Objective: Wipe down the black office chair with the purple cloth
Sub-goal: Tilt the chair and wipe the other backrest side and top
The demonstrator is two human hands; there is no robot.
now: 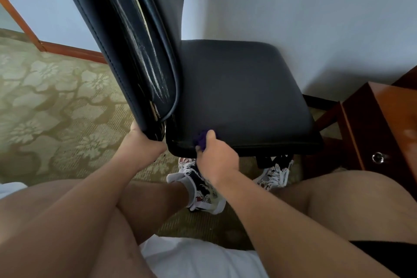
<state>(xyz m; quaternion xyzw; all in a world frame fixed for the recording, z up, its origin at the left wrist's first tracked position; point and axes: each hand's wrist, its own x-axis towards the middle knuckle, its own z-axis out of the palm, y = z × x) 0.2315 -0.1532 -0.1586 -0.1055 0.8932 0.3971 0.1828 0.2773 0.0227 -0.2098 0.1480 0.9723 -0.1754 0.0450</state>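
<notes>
1. A floral green-beige carpet (56,97) and a pale wall (293,7) frame this corner.
2. The right hand (216,158) clenches a bunched purple cloth (202,140) and presses it on the seat's near corner, probably to scrub the edge seam.
3. The left hand (144,142) grips the backrest's lower edge, seemingly to steady the black padded office chair (243,97).
4. The seat is smooth, leather-like and rounded. The backrest (101,29) is stitched and creased.
5. A glossy reddish wooden cabinet (372,119) stands just beside the chair.

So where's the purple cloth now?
Head view, low centre: the purple cloth is bunched in the right hand against the near edge of the seat, beside the backrest.
</notes>
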